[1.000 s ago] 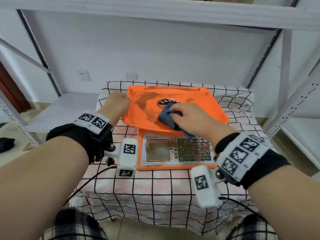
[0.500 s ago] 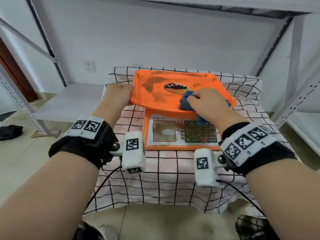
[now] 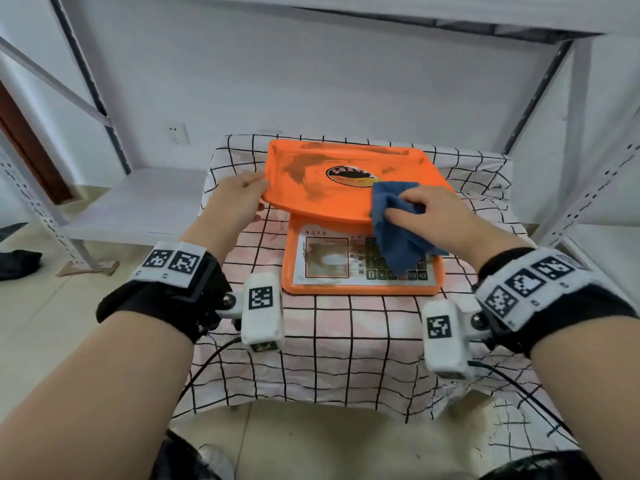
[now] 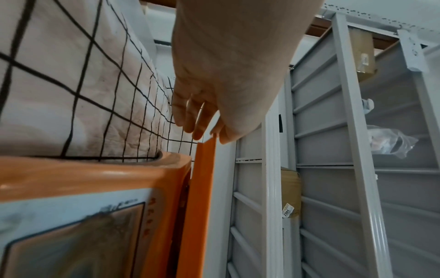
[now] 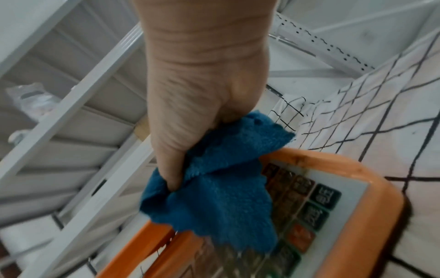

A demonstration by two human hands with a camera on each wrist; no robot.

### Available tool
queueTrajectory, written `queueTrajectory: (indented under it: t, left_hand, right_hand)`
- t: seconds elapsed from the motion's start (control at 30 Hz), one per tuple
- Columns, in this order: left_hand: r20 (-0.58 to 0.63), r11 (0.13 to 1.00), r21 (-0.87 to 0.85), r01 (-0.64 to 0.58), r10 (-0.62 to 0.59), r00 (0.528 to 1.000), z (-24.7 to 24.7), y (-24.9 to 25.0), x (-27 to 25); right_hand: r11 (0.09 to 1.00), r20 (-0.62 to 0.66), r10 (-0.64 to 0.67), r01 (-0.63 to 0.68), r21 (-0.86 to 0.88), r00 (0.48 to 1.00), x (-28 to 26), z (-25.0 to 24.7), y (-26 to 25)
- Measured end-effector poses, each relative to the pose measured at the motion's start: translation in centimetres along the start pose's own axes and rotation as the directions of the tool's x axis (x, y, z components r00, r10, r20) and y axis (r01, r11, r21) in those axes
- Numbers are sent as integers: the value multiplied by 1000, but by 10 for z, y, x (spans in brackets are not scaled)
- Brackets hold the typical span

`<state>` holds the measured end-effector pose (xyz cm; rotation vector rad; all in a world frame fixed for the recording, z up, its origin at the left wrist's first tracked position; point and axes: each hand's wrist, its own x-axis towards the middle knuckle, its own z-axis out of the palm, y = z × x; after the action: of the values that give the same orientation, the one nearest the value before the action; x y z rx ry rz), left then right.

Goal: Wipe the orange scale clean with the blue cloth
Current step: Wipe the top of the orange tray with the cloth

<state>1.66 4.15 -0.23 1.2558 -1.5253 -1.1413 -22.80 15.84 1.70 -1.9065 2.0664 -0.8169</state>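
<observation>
Centrally, the scale (image 3: 360,258) sits on a worktop draped in a grid-patterned tablecloth (image 3: 346,341), its orange pan (image 3: 332,188) above the front panel with display and keypad (image 3: 394,265). Brown smears mark the pan's left half and far rim, around an oval logo (image 3: 349,174). The left hand (image 3: 239,199) holds the pan's left edge; the left wrist view shows the thumb above the rim and the fingers (image 4: 188,120) below it. The right hand (image 3: 426,213) is closed around a bunched blue cloth (image 3: 394,233) at the pan's front right corner. Part of the cloth lies on the pan surface; the rest hangs over the rim and covers part of the keypad. Grey metal shelving (image 3: 581,133) stands behind and to both sides of the scale.
</observation>
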Motion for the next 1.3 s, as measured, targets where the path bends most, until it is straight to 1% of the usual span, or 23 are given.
queueTrajectory:
  t: [0.07,0.1,0.17,0.27,0.33,0.37,0.43,0.5,0.57,0.63,0.67,0.77,0.9,0.97,1.07,1.13,1.23,1.3]
  left_hand:
    - [-6,1000,5,17,-17,1000,-1,3,-3]
    - [-5,1000,15,18,-18,1000,-1,5,-5]
    - [0,999,32,28,-28,1000,0,10,-6]
    - [-13,997,39,71,-70,997,-2,13,-1]
    - [-2,996,37,84,-84,996,-4,12,1]
    - [6,997,35,69,-69,998,-5,11,1]
    - [19,997,73,-6,5,1000,-4,8,-2]
    - [20,985,152,-80,78,997,-2,6,-5]
    - [11,977,186,-109,109,994,0,3,-4]
    - [-3,975,185,-123,126,992,2,3,-3]
    - [-9,975,186,-125,129,992,4,3,-4]
    - [-25,976,184,-120,127,992,6,3,-5]
    - [-78,984,138,-113,125,989,9,2,-7]
    - [-98,989,105,-100,111,989,12,5,-10]
    - [-113,992,87,-92,101,988,13,5,-11]
    - [-106,995,76,-71,79,991,11,5,-10]
    - [-106,999,43,4,0,994,6,9,-9]
    - [-103,999,49,21,-15,995,2,11,-6]
  right_hand:
    - [999,-3,15,-15,-35,1000,2,4,-8]
    - [998,6,-8,8,-55,1000,4,9,-16]
    - [992,49,-85,89,-91,995,12,26,-39]
    - [968,124,-185,203,-147,975,31,60,-73]
    - [957,141,-220,242,-161,965,36,70,-82]
    - [955,141,-241,260,-145,960,35,69,-80]
    - [960,112,-252,263,-94,961,26,58,-65]
    - [971,32,-219,221,-90,975,13,46,-42]
    - [988,-90,-128,119,-97,988,2,29,-15]
    - [997,-206,-18,4,-71,978,-5,10,13]
    - [996,-243,16,-36,-76,970,-8,2,24]
    - [983,-287,7,-60,-175,958,-17,-3,42]
    - [957,-304,-37,-54,-286,952,-16,8,33]
    - [943,-282,-63,-36,-330,957,-13,16,16]
    - [930,-229,-170,79,-359,958,-5,34,-18]
    - [922,-155,-241,176,-346,958,2,50,-39]
    - [904,-10,-334,318,-285,942,16,58,-54]
    - [919,86,-331,341,-199,940,23,49,-56]
